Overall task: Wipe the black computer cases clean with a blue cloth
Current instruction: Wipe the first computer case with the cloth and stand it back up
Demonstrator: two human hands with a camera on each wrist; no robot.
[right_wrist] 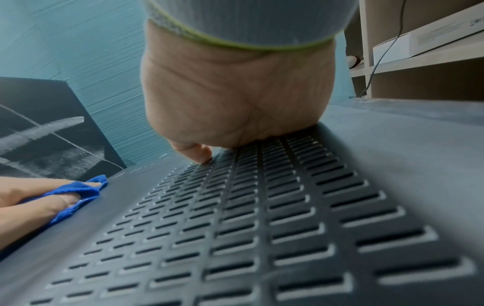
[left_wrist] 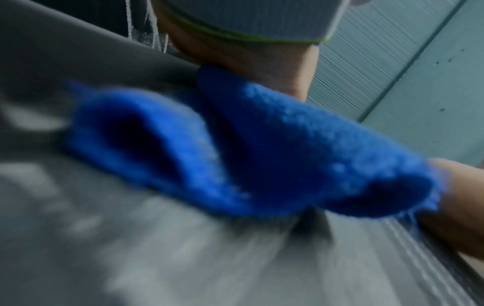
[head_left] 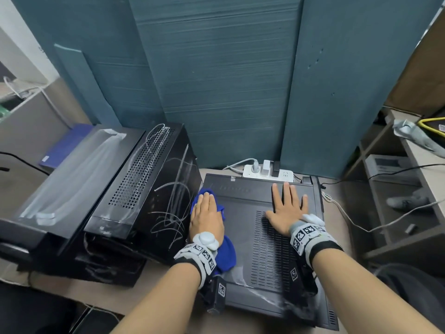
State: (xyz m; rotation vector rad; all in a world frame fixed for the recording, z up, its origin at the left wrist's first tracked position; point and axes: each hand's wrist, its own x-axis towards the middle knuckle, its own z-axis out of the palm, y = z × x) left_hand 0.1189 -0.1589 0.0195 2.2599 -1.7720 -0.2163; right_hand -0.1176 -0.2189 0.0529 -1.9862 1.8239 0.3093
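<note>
Left hand [head_left: 206,216] is flat on the blue cloth [head_left: 226,251], fingers straight and together, pressing it onto the left edge of the flat case [head_left: 240,227] lying in front of the person — that flat palm looks like it's there to spread pressure over the cloth for a broad wipe. Over on the other side, the right hand [head_left: 287,208] is spread wide, palm down on the same lid, heel on the vent slots [head_left: 269,256], most likely bracing the case so it doesn't slide under the wiping. The cloth bunches out behind the left wrist and peeks past the fingertips at the far end; from the right wrist view its corner [right_wrist: 86,190] folds up around the fingers [right_wrist: 52,204]. Pale dusty smears show at the near edge of the lid [head_left: 260,295], so that patch looks still to be done. To the left, a tilted case [head_left: 154,189] stands just beside the cloth, streaked with white marks, and another case [head_left: 72,174] lies beyond it, wrapped in clear film. A power strip [head_left: 267,174] sits at the flat case's far edge. Hard to read: the left wrist view is blurred, showing little but blue cloth, and how much cloth lies under the palm is hidden. The near corners of the case are cut off by the forearms.
</note>
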